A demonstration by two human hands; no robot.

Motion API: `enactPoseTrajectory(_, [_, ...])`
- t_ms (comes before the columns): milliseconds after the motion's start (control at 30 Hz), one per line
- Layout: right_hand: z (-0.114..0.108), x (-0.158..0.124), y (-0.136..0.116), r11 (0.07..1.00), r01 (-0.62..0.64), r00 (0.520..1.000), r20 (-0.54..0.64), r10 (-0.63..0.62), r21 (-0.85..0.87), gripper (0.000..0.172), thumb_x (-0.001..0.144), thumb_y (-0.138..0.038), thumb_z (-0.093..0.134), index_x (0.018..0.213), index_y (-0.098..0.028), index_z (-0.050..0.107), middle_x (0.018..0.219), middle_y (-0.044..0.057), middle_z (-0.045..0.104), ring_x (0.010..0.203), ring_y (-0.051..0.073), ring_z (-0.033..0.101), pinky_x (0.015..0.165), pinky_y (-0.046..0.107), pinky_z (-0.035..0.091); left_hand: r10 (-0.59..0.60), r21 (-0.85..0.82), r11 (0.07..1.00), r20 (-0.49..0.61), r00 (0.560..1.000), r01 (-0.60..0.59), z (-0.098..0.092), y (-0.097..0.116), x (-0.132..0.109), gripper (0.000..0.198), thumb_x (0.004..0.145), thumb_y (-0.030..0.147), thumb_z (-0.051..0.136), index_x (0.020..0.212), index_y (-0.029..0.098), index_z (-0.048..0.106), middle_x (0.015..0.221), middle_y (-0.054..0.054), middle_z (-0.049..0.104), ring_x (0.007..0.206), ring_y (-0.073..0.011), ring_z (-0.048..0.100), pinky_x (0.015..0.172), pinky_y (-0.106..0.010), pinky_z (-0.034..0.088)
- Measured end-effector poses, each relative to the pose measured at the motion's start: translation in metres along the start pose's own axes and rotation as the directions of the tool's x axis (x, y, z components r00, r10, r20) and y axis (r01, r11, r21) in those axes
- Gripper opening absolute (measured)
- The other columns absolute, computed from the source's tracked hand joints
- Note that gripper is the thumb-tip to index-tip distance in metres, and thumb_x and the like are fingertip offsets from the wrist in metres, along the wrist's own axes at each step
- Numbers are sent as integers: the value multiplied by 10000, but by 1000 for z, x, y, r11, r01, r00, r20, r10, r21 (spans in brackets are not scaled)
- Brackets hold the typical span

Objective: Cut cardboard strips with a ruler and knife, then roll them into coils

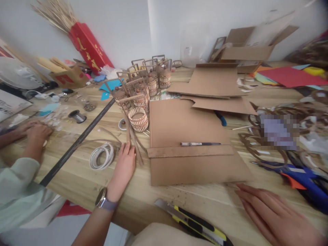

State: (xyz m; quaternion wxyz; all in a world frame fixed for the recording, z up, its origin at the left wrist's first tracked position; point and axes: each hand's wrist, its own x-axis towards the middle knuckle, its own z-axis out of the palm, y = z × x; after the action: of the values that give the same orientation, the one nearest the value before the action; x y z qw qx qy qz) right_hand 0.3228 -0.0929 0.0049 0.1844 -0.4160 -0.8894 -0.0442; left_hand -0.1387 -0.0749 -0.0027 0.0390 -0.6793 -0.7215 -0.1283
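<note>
My left hand [124, 165] lies flat on the wooden table [164, 200], fingers stretched out, tips touching thin brown strips [133, 138] beside a white coil [101, 156]. It wears a wristwatch [102, 201]. My right hand [271, 213] rests flat and open at the table's front right, just below a large cardboard sheet [184, 143]. On that sheet lie a cardboard strip [189, 151] and a pen [200, 144]. A yellow and black utility knife [192, 222] sits at the front edge between my hands.
Several small woven lantern-like baskets [139, 92] stand behind the sheet. Another person's hands [33, 131] and pale sleeve are at the left. A blue glue gun [302, 177], cardboard boxes [246, 51], coloured paper [289, 76], a wire spool [76, 116] and a red box [88, 46] lie around.
</note>
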Motion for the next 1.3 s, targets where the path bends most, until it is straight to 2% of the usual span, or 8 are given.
enactPoseTrajectory(100, [-6, 10, -2, 990, 131, 989, 70, -127, -60, 322, 967, -336, 429, 1192, -268, 650, 1084, 63, 736, 945, 219, 693, 870, 358, 528, 34, -12, 999, -5, 999, -34, 0, -9, 7, 422, 962, 156, 304, 1243, 65, 606, 1449, -227, 494, 1407, -371, 393, 1119, -582, 385])
enactPoseTrajectory(200, [-10, 21, -6, 990, 110, 990, 101, -101, -87, 304, 992, -325, 408, 1115, -252, 676, 1068, 68, 734, 938, 211, 689, 860, 355, 521, 78, 19, 997, -21, 997, -77, -9, -9, 11, 431, 965, 175, 291, 1228, 69, 615, 1393, -213, 556, 1380, -370, 425, 1116, -568, 388])
enactPoseTrajectory(333, [-6, 40, -6, 995, 6, 994, 109, 5, -97, 346, 1005, -344, 377, 1031, -248, 709, 1052, 77, 740, 944, 220, 691, 843, 375, 526, 141, 45, 989, -93, 986, -138, -27, 15, 11, 393, 998, 317, 359, 1236, 151, 624, 1278, -155, 657, 1310, -358, 494, 1106, -575, 378])
enactPoseTrajectory(433, [-2, 58, 2, 982, -120, 978, 156, 142, -145, 316, 985, -351, 419, 1036, -217, 701, 1156, 104, 711, 1001, 257, 685, 842, 403, 527, 300, -60, 953, 29, 953, -298, -27, 43, 9, 443, 998, 401, 399, 1304, 145, 593, 1345, -151, 622, 1289, -329, 525, 1097, -519, 411])
enactPoseTrajectory(600, [3, 74, 7, 881, -346, 853, 284, 438, -321, 249, 928, -369, 531, 1045, -183, 648, 1147, 144, 676, 814, 257, 695, 696, 369, 509, 517, -78, 852, 289, 806, -518, -8, 68, 0, 893, 757, 639, 697, 1496, 220, 418, 1580, -172, 344, 1437, -422, 323, 1124, -609, 326])
enactPoseTrajectory(967, [9, 68, -31, 843, -346, 823, 298, 483, -412, 181, 942, -330, 555, 907, -161, 611, 924, 138, 679, 880, 289, 672, 722, 361, 500, 527, -124, 845, 360, 770, -520, -3, 36, 17, 826, 765, 485, 759, 1487, 249, 435, 1607, -138, 275, 1471, -418, 243, 1108, -600, 367])
enactPoseTrajectory(1167, [-2, 80, -21, 847, -393, 779, 358, 514, -359, 230, 945, -382, 535, 924, -169, 619, 889, 129, 692, 810, 279, 692, 667, 352, 489, 460, -155, 884, 450, 765, -440, -15, 41, 29, 815, 732, 433, 777, 1464, 254, 466, 1628, -160, 185, 1483, -394, 221, 1125, -564, 354])
enactPoseTrajectory(1300, [6, 100, 4, 896, -360, 854, 295, 428, -259, 236, 942, -351, 536, 1063, -159, 603, 1074, 150, 694, 985, 293, 670, 809, 380, 489, 402, -104, 908, 490, 773, -406, -22, 50, 37, 874, 614, 417, 850, 1407, 223, 537, 1608, -223, 214, 1473, -434, 221, 1129, -584, 322])
